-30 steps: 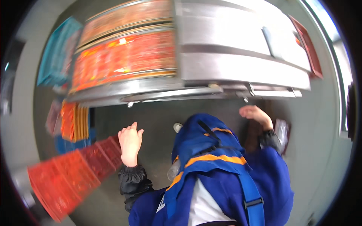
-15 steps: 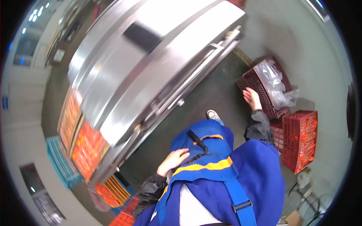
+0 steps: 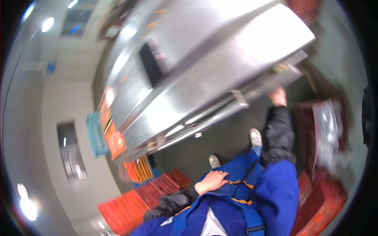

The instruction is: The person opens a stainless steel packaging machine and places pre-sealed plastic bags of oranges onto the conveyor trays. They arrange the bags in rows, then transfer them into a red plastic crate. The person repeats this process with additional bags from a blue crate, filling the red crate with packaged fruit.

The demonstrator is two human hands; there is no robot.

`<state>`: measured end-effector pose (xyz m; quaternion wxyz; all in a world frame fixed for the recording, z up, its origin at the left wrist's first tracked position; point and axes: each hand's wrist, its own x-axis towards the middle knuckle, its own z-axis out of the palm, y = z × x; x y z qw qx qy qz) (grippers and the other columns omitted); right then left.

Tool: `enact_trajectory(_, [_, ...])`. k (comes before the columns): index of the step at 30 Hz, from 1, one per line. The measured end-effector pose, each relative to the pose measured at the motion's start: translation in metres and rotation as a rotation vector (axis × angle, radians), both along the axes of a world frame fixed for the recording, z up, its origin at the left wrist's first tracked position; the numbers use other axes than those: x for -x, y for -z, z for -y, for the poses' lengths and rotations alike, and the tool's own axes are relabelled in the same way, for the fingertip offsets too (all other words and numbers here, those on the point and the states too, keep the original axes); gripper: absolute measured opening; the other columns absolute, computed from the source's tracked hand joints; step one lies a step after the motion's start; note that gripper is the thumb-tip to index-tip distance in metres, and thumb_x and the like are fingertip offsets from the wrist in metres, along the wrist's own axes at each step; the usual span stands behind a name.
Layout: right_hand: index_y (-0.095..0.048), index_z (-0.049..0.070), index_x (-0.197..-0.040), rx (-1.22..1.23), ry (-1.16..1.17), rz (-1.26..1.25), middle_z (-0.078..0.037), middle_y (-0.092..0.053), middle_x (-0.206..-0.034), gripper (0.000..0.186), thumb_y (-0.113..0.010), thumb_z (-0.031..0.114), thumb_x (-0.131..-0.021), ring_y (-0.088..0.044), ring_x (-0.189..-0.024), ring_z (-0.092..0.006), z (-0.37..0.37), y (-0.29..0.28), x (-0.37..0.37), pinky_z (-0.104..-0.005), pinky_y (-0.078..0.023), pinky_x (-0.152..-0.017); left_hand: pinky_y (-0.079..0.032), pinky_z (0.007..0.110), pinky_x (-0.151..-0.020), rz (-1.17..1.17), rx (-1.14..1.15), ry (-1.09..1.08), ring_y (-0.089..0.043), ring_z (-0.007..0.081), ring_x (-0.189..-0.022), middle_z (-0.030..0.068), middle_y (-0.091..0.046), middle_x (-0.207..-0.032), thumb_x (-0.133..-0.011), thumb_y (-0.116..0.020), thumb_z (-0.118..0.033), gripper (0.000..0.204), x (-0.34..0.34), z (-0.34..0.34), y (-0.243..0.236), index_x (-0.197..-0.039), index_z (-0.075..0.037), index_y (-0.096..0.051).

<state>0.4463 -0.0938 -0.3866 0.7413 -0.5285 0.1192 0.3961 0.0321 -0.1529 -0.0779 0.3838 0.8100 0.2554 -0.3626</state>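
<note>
My left hand (image 3: 212,181) rests against the front of my blue apron (image 3: 236,187), fingers stretched out and holding nothing. My right arm, in a black sleeve, reaches forward, and my right hand (image 3: 278,97) is by the near right end of a large steel table (image 3: 220,67). Motion smears that hand, and its fingertips are hard to make out against the metal edge. A dark flat rectangular object (image 3: 151,65) lies on the tabletop, far from both hands.
To my right stands a dark red crate (image 3: 307,129) with clear plastic bags (image 3: 328,126); red crates (image 3: 315,204) sit nearer me. Red stacked crates (image 3: 138,198) lie left. A turquoise crate (image 3: 97,133) and orange-filled crates (image 3: 115,141) stand beyond the table's left end.
My view has swung round and I stand closer to the table's right end. My right hand has gone from beside the bag-filled crate to the table edge; the left still lies at the apron.
</note>
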Motion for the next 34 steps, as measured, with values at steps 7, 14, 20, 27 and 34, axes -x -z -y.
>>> enact_trajectory(7, [-0.057,0.007,-0.092,0.198,-0.189,-0.011,-0.006,-0.056,-0.080,0.012,-0.052,0.017,-0.086,-0.055,-0.069,-0.0189,0.050,0.026,0.047,-0.0330,-0.045,-0.061,-0.047,0.043,-0.085,0.161,-0.162,-0.276,-0.058,0.0347,-0.098,0.0163,-0.060,-0.103,-0.088,-0.055,-0.029,0.039,0.043,-0.022,-0.003,-0.118,-0.004,-0.053])
enact_trajectory(14, [-0.057,0.006,-0.101,0.561,-0.381,0.304,-0.006,-0.059,-0.089,0.018,-0.054,0.016,-0.085,-0.058,-0.077,-0.0193,0.119,0.004,0.083,-0.0327,-0.047,-0.068,-0.047,0.044,-0.083,0.191,-0.207,-0.449,-0.059,0.0329,-0.098,0.0152,-0.061,-0.103,-0.085,-0.057,-0.028,0.039,0.175,-0.018,0.061,-0.117,-0.005,-0.054])
enact_trajectory(20, [-0.057,0.006,-0.109,0.465,-0.695,0.516,-0.007,-0.061,-0.097,0.026,-0.054,0.015,-0.085,-0.061,-0.083,-0.0197,0.042,-0.089,0.215,-0.0325,-0.049,-0.073,-0.048,0.043,-0.085,0.034,-0.215,-0.675,-0.059,0.0302,-0.104,0.0136,-0.063,-0.109,-0.083,-0.058,-0.031,0.037,0.346,-0.048,0.024,-0.113,-0.009,-0.058])
enact_trajectory(27, [-0.055,0.003,-0.120,-0.076,-2.022,0.200,-0.008,-0.061,-0.107,0.038,-0.057,0.001,-0.083,-0.060,-0.092,-0.0148,-0.045,-0.303,0.581,-0.0257,-0.048,-0.078,-0.048,0.042,-0.085,-0.048,-0.452,-1.054,-0.059,0.0336,-0.102,0.0170,-0.062,-0.109,-0.086,-0.058,-0.035,0.045,0.532,-0.109,-0.046,-0.120,-0.006,-0.054])
enact_trajectory(34, [-0.064,0.001,-0.103,-0.457,-1.569,1.288,-0.017,-0.062,-0.106,0.029,-0.056,-0.006,-0.077,-0.061,-0.098,-0.0307,-0.190,-0.417,0.712,-0.0337,-0.047,-0.085,-0.048,0.038,-0.083,0.253,-0.221,-1.062,-0.063,0.0303,-0.097,0.0172,-0.065,-0.103,-0.087,-0.058,-0.037,0.051,0.662,-0.236,-0.100,-0.126,-0.005,-0.051])
